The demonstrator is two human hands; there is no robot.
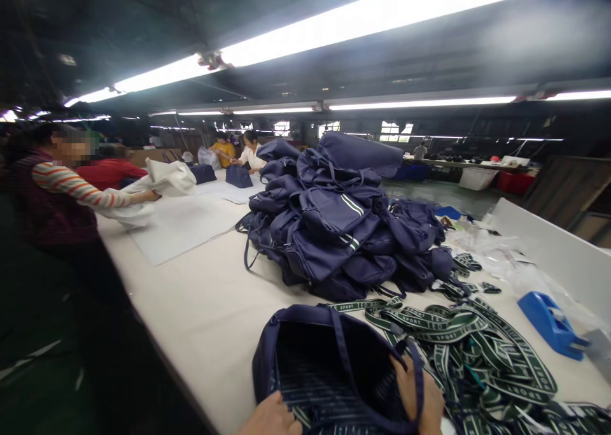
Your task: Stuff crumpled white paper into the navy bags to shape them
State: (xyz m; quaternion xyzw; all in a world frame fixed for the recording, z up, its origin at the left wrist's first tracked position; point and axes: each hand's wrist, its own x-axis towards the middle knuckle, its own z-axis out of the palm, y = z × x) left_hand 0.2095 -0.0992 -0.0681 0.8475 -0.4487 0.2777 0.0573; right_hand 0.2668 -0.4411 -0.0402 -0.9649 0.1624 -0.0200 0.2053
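A navy duffel bag (265, 352) stands unzipped on the table right in front of me, its dark opening facing up and a printed lining showing inside. My left hand (273, 417) is closed on the near left edge of the bag, partly cut off by the bottom of the view. On the other side, my right hand (422, 390) grips the bag's right rim, beneath a looped carry handle (419, 384). Another handle crosses the opening. Just right of the bag lies a tangled heap of green-and-white lettered webbing straps (496, 358).
Beyond the bag rises a large pile of navy bags (329, 231). A blue tape dispenser (554, 323) and clear plastic wrap (501, 256) lie at the right, beside a white board (539, 250). At the left a co-worker (62, 193) handles white sheeting (167, 180) over the table (176, 307).
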